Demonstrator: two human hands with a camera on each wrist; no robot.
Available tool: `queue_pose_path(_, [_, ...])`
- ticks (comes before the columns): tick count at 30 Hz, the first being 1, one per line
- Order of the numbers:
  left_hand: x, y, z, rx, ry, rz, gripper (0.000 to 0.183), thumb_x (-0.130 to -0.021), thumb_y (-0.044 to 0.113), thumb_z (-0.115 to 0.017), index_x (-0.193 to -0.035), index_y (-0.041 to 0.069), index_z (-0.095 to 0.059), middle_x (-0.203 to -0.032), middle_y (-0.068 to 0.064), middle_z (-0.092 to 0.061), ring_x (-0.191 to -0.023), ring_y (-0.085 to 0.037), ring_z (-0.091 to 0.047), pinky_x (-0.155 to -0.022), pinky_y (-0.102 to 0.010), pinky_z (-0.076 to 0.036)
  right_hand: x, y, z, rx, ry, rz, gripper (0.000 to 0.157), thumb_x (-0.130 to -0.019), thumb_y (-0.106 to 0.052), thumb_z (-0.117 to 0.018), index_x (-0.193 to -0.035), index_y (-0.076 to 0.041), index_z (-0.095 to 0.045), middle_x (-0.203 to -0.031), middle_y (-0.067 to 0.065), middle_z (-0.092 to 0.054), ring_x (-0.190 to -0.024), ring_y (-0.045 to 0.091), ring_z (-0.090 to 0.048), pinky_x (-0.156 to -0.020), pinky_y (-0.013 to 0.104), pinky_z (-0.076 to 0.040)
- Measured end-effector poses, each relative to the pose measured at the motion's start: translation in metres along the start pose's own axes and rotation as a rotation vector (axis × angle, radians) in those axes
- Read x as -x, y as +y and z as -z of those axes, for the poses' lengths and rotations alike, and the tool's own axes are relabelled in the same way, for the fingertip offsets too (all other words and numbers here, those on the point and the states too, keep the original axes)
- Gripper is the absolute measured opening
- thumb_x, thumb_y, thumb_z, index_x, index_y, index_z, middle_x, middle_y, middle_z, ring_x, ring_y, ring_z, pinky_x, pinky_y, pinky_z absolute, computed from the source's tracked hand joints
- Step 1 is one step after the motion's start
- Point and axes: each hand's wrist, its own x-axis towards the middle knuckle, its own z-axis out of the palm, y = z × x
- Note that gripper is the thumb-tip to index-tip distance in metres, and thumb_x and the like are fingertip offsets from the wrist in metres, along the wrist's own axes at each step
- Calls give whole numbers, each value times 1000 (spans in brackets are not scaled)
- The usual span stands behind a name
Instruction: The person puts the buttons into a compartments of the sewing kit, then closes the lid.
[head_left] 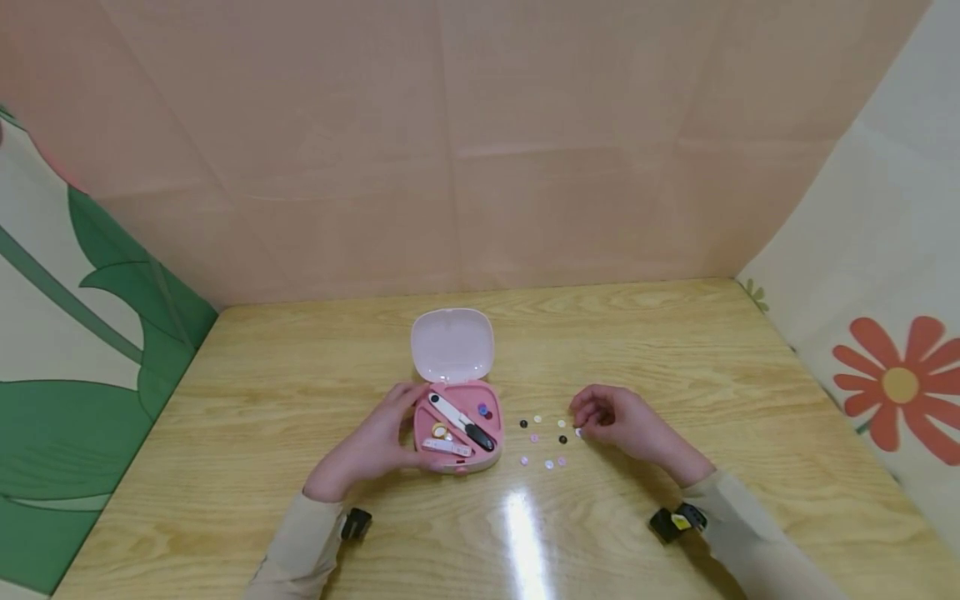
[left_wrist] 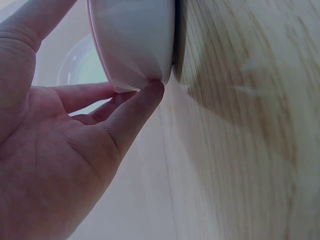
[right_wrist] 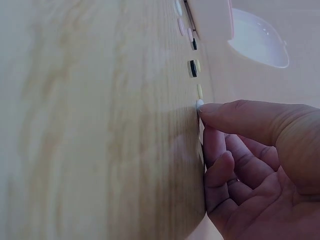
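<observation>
Open pink case (head_left: 480, 467) at ctr of head view, pale lid (head_left: 452, 346) tilted back above it. L hand (head_left: 378, 442) grips its left side, thumb & fingers set wide apart on the wall. Tray (head_left: 468, 397) holds a white-and-black tool (head_left: 454, 414), a tape strip (head_left: 447, 447) &, upper right, a few dark btns (head_left: 483, 409). R hand (head_left: 622, 423), right of ctr: fingers curled in, thumb tip touching a white btn (right_wrist: 200, 104); whether pinched, can't tell. Loose btns (head_left: 563, 439) lie betw. case & R hand.

Likely faults: white btn, thin & flat, may skid or flip if the thumb presses its edge unevenly; curled fingers might sweep adjacent btns aside; a shove from L hand could slide the case into the nearest ones.

Surface: table (head_left: 262, 433), light wood grain, glossy, w/ glare streak (head_left: 525, 542) bottom ctr. Room: creased pinkish cloth (head_left: 450, 167) across top; green-leaf panel (head_left: 45, 433) far left, red-flower panel (head_left: 885, 250) far right.
</observation>
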Motion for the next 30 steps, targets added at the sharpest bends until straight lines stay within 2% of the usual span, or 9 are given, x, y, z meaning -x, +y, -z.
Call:
queue_pose_path(14, [1,0,1,-10,1,7,105,-62,39,-89,-149,18,-33,-130,0,-41,-125,-19,-41,-108,-42,-34,0,0,0,23,0,18,24,-80,11,-66,-101,0,-61,-88,9,-63,-81,23,-59,-67,26,-53])
queue_pose_path(22, [1,0,0,-49,4,33,105,-61,46,-87,-148,20,-35,-132,4,-41,-124,-17,-39,-109,-45,-32,0,0,0,27,-13,39,21,-81,7,-68,-99,-1,-61,-87,7,-62,-82,22,-59,-68,26,-53])
queue_pose_path(30, [0,0,0,-34,3,33,105,-62,44,-87,-149,19,-34,-132,4,-41,-126,-17,-39,-109,-44,-33,2,-2,5,-19,-26,27,21,-82,3,-69,-101,0,-61,-90,10,-62,-85,25,-59,-71,26,-54])
